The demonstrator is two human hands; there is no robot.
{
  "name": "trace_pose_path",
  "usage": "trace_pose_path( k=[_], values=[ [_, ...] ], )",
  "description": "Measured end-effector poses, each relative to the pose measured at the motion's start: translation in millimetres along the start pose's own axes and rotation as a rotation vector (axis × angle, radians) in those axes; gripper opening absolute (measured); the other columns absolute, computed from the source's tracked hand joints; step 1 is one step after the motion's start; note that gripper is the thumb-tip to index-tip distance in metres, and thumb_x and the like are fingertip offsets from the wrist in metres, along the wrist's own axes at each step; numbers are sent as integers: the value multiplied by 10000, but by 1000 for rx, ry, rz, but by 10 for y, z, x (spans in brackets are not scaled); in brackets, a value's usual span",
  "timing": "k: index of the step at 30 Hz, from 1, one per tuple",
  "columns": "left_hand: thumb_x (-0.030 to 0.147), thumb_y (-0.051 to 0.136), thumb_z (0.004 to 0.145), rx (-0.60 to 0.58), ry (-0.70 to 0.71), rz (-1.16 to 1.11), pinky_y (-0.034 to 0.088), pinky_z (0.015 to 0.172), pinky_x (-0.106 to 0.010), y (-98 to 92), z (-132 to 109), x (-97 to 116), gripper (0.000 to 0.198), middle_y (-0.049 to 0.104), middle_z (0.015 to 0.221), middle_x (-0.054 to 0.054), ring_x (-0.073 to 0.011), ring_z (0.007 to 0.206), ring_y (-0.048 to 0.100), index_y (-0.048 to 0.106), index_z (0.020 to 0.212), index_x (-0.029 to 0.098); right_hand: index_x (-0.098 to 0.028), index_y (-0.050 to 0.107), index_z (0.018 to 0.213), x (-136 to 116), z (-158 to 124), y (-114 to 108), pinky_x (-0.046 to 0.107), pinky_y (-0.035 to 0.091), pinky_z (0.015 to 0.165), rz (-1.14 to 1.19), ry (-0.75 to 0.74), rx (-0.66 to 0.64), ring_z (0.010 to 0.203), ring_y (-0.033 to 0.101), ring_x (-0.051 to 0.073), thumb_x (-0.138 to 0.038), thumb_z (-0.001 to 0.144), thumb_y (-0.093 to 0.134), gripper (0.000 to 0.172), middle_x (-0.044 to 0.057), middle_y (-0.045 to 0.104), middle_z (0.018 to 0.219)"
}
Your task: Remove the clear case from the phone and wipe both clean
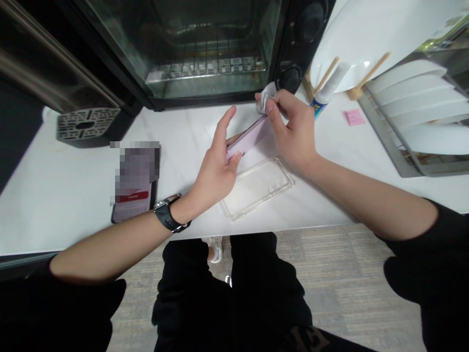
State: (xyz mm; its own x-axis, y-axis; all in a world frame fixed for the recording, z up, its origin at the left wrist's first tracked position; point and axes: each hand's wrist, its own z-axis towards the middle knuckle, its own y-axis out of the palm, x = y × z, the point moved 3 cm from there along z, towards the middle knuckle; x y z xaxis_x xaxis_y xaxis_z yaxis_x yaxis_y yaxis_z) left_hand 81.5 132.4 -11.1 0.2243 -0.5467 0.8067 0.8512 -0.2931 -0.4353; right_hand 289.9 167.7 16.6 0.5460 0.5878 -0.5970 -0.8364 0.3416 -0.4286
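Note:
A light purple phone [249,139] is tilted on edge above the counter, its near end gripped by my left hand [218,168] with the thumb on the near side. My right hand [295,124] pinches a crumpled grey cloth [267,98] against the phone's far end. Part of the phone's far end is hidden behind the cloth and fingers. Below the phone, a clear phone case [256,189] lies flat on the white counter [186,132], touched by neither hand.
Another phone [135,183] lies at left by my watch [168,215]. A toaster oven [205,54] stands behind, a machine with a drip tray [86,124] at back left. On the right are a bottle [326,93], a pink sticky note [354,117] and a dish rack [392,146] with plates [414,98].

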Motion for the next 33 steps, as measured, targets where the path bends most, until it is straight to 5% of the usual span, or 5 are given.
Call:
trace_pose_path(
  k=[3,8,18,22,33],
  values=[
    [337,559,1067,-2,-11,-23,452,1325,-528,-8,4,5,857,398,1824,-104,-294,1483,638,89,1783,331,-327,721,974,43,0,12,482,676,992,11,33,-10,1063,807,294,-643,1103,488,414,67,859,1118],
    [447,604,1077,37,11,-55,458,1323,-582,18,19,-47,828,220,1887,-71,-319,1463,636,140,1760,387,-325,781,1127,-57,-33,11,582,498,1327,53,-43,-103,1540,622,322,-623,1108,502,409,56,828,1379],
    [619,605,1064,109,145,129,242,1451,-523,-82,-6,-56,910,270,1862,-96,-311,1727,325,90,1768,362,-413,619,1567,-449,-199,68,606,382,1384,188,-380,-495,1577,581,256,-471,1115,542,462,-56,686,1603],
    [558,638,1056,143,137,131,202,1464,-514,-46,-7,-30,894,267,1859,-81,-320,1743,280,136,1767,355,-420,660,1522,-408,-191,77,591,416,1372,156,-368,-472,1550,613,242,-402,1117,521,428,-74,715,1564],
    [476,635,1053,40,5,-77,577,1210,-510,4,33,-106,929,274,1864,-96,-312,1476,623,46,1769,418,-372,798,1209,-89,27,-31,556,531,1312,-53,-93,-184,1470,688,303,-328,1073,547,289,7,816,1406]
  ],
)
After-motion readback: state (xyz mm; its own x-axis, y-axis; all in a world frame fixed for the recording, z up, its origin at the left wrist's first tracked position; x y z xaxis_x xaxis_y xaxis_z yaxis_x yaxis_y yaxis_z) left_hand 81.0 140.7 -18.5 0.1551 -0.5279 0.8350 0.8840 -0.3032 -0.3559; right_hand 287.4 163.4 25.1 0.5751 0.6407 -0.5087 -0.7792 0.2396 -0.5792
